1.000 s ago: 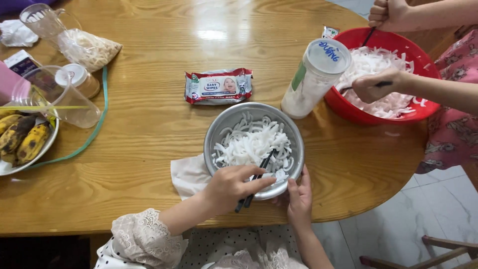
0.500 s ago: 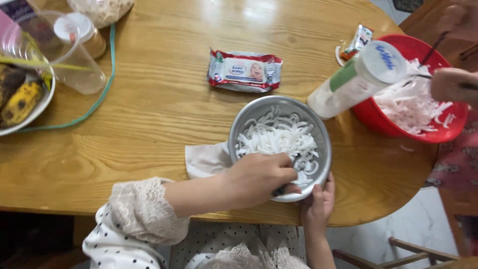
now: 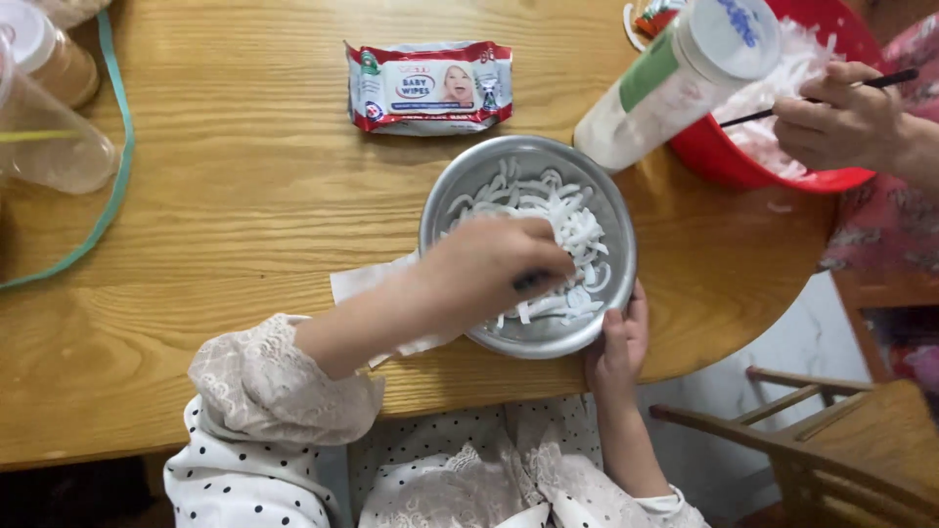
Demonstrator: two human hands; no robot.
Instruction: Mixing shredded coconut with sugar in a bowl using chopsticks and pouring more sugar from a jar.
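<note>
A round metal bowl [image 3: 597, 210] of white shredded strips [image 3: 548, 210] stands near the table's front edge. My left hand [image 3: 489, 266] reaches in from the left and hovers over the strips, its fingers closed on a dark utensil [image 3: 533, 282] that is mostly hidden under the hand. My right hand [image 3: 618, 342] holds the bowl's near right rim, with the fingers up against its outer wall. A white paper napkin [image 3: 364, 282] lies under the bowl's left side and under my forearm.
A red-and-white wipes packet [image 3: 430, 86] lies behind the bowl. A white bottle [image 3: 675, 78] with a green label stands by a red bowl [image 3: 773, 171], where another person's hand [image 3: 841, 122] holds a dark stick. A clear cup [image 3: 49, 147] is at the left; a wooden chair [image 3: 831, 460] at lower right.
My left hand has moved further over the bowl and now covers the strips' near side. My right hand stays on the rim. The view has shifted closer to the bowl.
</note>
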